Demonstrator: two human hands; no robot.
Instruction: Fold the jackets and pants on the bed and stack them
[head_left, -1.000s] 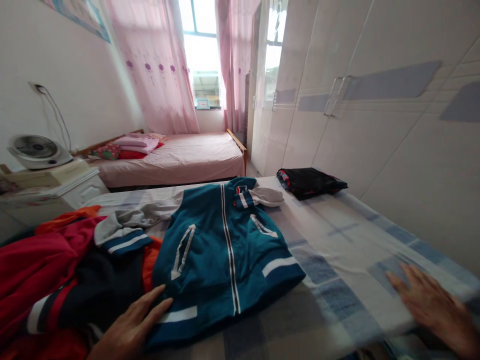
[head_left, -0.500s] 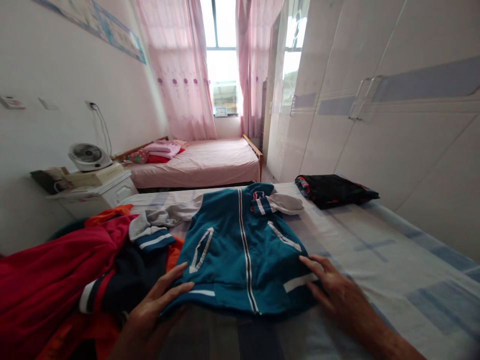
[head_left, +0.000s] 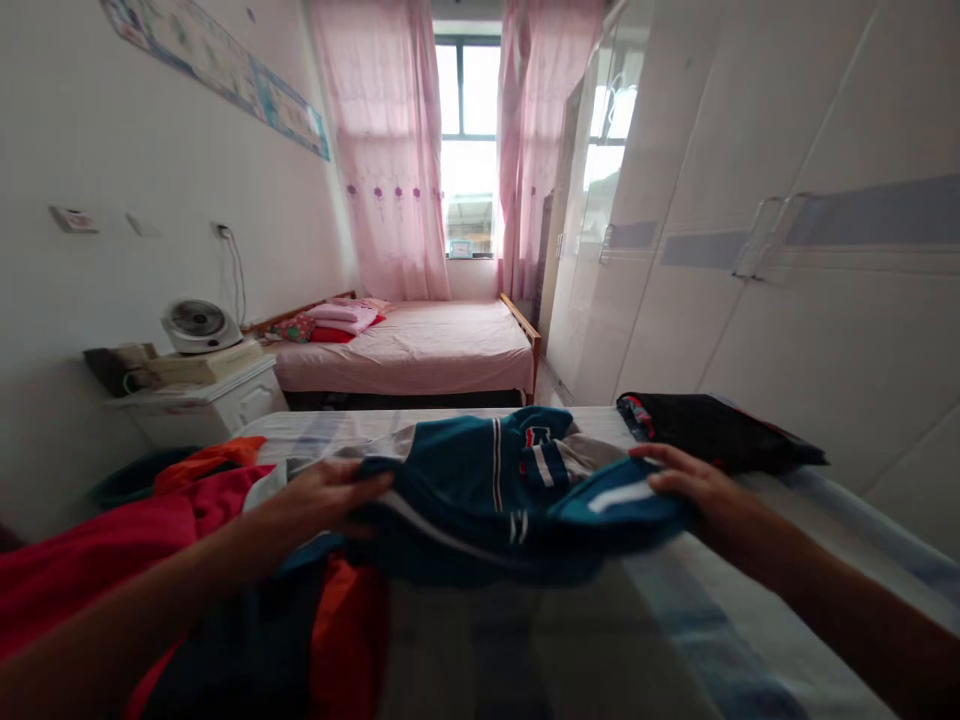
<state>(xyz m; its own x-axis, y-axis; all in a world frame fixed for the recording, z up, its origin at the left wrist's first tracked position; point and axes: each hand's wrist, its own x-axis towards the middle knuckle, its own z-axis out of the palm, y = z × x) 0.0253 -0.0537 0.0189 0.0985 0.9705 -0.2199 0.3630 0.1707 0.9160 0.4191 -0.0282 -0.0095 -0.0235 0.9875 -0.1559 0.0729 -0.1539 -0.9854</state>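
Observation:
A teal zip-front jacket with grey sleeves and white-striped cuffs lies on the near bed. Its lower hem is lifted off the sheet and bends back over the front. My left hand is closed on the hem's left corner, and my right hand pinches the right corner. One grey sleeve crosses the jacket's chest. Beneath my left forearm is a heap of clothes, with a red garment, a dark one and an orange one.
Folded black clothing rests on the near bed's far right. Beyond it stand a pink-covered bed and white wardrobes along the right wall. A small fan sits on the bedside cabinet at left.
Both hands have taken hold of the jacket's hem and raised it away from the bed, folding it toward the collar. The camera view has tilted up slightly.

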